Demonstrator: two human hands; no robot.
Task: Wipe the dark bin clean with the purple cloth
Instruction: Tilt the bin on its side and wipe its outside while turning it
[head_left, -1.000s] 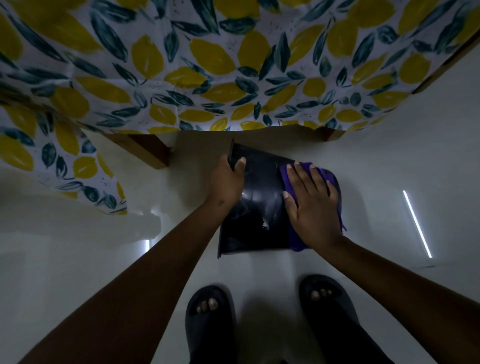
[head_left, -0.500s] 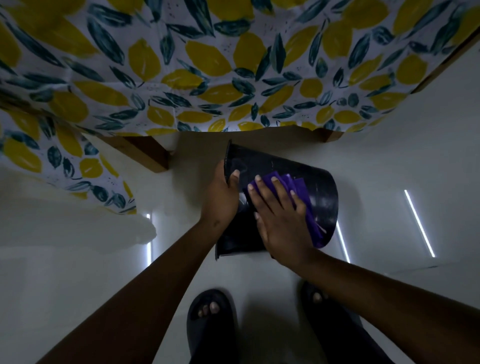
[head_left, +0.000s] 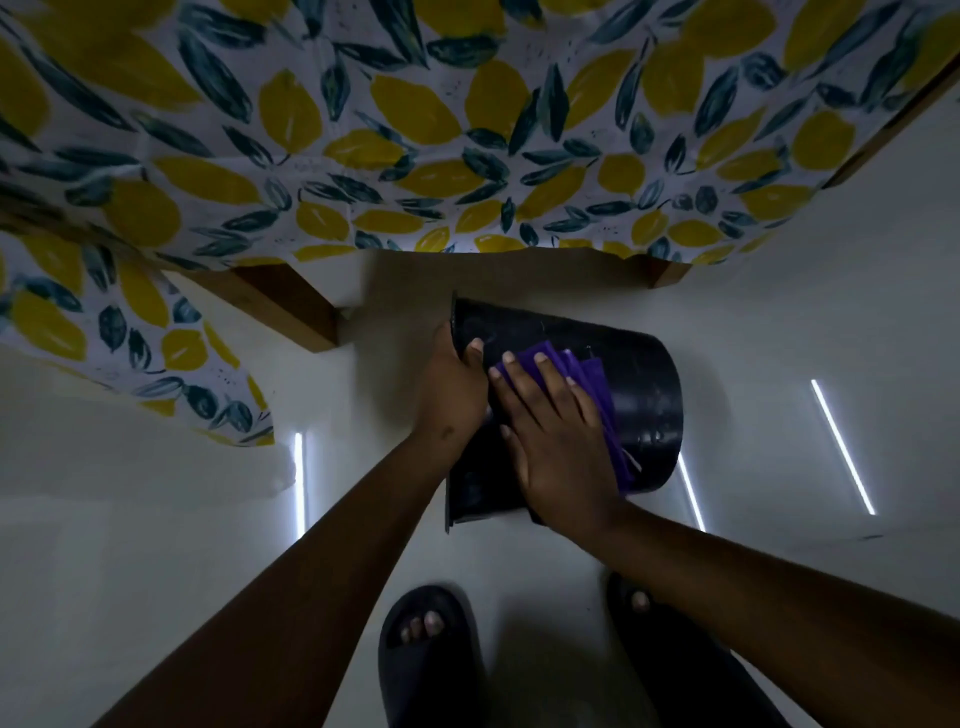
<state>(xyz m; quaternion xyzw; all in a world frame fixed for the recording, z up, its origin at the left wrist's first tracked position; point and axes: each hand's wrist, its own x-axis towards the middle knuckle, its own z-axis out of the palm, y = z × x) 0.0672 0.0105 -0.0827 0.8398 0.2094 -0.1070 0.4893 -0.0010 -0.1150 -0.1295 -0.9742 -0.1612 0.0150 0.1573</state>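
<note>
The dark bin (head_left: 644, 400) lies on its side on the white floor, its rim to the left and its base to the right. My left hand (head_left: 454, 395) grips the rim at the bin's left end, thumb over the edge. My right hand (head_left: 556, 441) lies flat on the bin's upper side, pressing the purple cloth (head_left: 597, 395) against it. The cloth shows beyond my fingertips and along the right edge of my hand; the part under my palm is hidden.
A table with a lemon-and-leaf patterned cloth (head_left: 415, 130) overhangs just beyond the bin, its wooden legs (head_left: 291, 306) at the left and right. My feet in dark slippers (head_left: 431, 654) stand right below the bin. Bright light strips reflect on the glossy floor (head_left: 841, 447).
My right hand slid the purple cloth leftward across the bin, from its right end toward the rim near my left hand. The bin's right end is now uncovered.
</note>
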